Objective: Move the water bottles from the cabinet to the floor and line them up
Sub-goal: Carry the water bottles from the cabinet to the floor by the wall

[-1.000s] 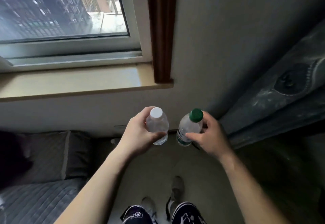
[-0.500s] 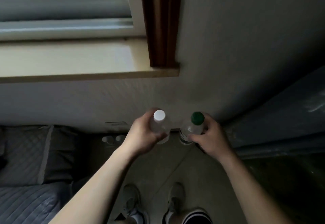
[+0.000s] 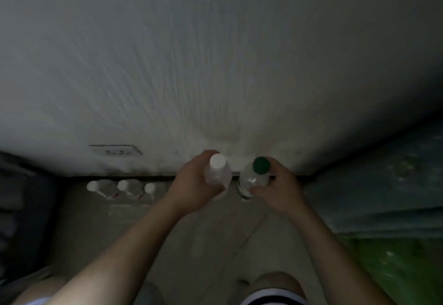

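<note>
My left hand (image 3: 194,185) grips a clear water bottle with a white cap (image 3: 217,161), held upright low over the floor near the wall. My right hand (image 3: 279,188) grips a clear water bottle with a green cap (image 3: 261,165), just to the right of the first. Three white-capped bottles (image 3: 122,186) stand in a row on the floor along the wall's base, to the left of my hands. Whether the held bottles touch the floor is hidden by my hands.
A pale wall (image 3: 215,65) fills the upper view, with a socket plate (image 3: 115,150) low on it. Dark bedding (image 3: 21,209) lies at the left; a bluish cover (image 3: 383,185) and something green (image 3: 395,266) sit at the right. My knees show at the bottom.
The view has dropped from the window and sill to the floor. Both hands have lowered the bottles toward the wall's base, and the row of floor bottles has come into view.
</note>
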